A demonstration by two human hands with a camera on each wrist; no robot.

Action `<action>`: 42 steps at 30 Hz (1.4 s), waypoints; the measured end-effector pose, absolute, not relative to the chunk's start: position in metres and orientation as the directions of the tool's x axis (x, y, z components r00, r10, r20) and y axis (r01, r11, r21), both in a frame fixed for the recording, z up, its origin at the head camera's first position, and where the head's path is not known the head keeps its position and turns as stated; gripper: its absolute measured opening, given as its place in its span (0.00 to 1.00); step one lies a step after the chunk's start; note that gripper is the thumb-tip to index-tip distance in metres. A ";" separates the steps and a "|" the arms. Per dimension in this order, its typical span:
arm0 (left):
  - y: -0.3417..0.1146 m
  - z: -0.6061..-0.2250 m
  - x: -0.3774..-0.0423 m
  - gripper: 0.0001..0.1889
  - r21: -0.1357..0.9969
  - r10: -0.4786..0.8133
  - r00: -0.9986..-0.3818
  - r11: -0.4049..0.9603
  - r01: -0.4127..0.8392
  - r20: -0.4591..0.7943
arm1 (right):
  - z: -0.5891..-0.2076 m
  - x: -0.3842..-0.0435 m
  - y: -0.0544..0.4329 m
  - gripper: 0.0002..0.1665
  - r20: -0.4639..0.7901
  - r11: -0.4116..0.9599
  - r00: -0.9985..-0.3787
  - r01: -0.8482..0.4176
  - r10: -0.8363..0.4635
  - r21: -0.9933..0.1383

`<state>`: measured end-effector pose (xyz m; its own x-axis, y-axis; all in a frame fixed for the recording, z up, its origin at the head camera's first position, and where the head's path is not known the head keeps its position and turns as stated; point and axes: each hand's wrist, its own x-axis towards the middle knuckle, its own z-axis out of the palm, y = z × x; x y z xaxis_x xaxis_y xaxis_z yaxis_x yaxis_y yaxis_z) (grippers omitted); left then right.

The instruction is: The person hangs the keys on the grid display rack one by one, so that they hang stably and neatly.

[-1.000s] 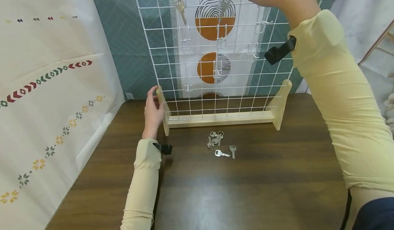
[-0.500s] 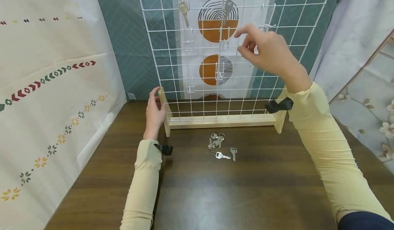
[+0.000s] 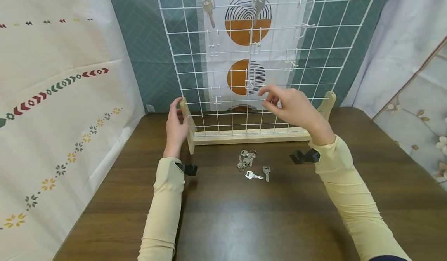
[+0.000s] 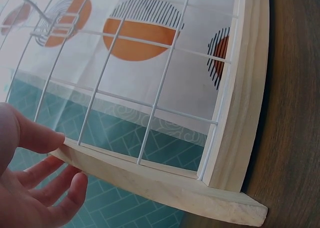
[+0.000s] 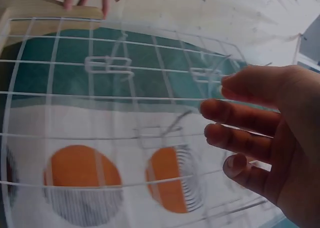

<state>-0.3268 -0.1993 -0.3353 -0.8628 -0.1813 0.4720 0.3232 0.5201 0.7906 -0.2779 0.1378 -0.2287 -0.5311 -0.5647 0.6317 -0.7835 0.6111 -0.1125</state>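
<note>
My left hand [image 3: 176, 131] holds the left upright of a wooden stand [image 3: 251, 138]; in the left wrist view the thumb lies on one side of the upright [image 4: 135, 175] and the fingers on the other. A white wire grid [image 3: 276, 53] rises from this stand. My right hand [image 3: 291, 107], holding nothing, is in front of the grid's lower right, its fingers loosely bent. On two upper hooks hang a gold-toned key [image 3: 208, 7] and a grey key [image 3: 259, 5]. Below the stand lie a cluster of keys [image 3: 246, 160], a silver key [image 3: 254, 175] and another key [image 3: 267, 172].
Several white hooks are fixed on the grid, among them a right-hand hook [image 3: 304, 26] and a low left hook [image 3: 216, 100]. The brown wooden table [image 3: 237, 222] runs beneath everything. A patterned cloth [image 3: 66, 109] hangs at left, a flowered curtain [image 3: 419, 117] at right.
My right hand has left the grey key on its upper hook and come down and toward me, empty. The left hand stays at the stand.
</note>
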 end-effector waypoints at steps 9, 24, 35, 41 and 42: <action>-0.197 -0.333 -0.327 0.33 0.796 -0.182 -0.868 0.517 0.316 0.463 | -0.287 -0.284 0.132 0.08 0.371 0.683 -0.711 -0.693 -0.598 -0.229; -0.197 -0.333 -0.323 0.34 0.786 -0.182 -0.861 0.528 0.321 0.474 | -0.347 -0.314 0.126 0.07 0.162 0.640 -0.703 -0.702 -0.692 -0.312; -0.198 -0.332 -0.324 0.34 0.782 -0.181 -0.864 0.540 0.312 0.470 | -0.378 -0.327 0.124 0.19 0.000 0.643 -0.679 -0.694 -0.734 -0.323; -0.197 -0.334 -0.325 0.33 0.783 -0.182 -0.865 0.540 0.309 0.467 | -0.384 -0.328 0.123 0.19 -0.021 0.658 -0.686 -0.688 -0.727 -0.307; -0.197 -0.334 -0.326 0.33 0.784 -0.183 -0.865 0.539 0.309 0.467 | -0.384 -0.328 0.123 0.19 -0.016 0.655 -0.685 -0.690 -0.729 -0.306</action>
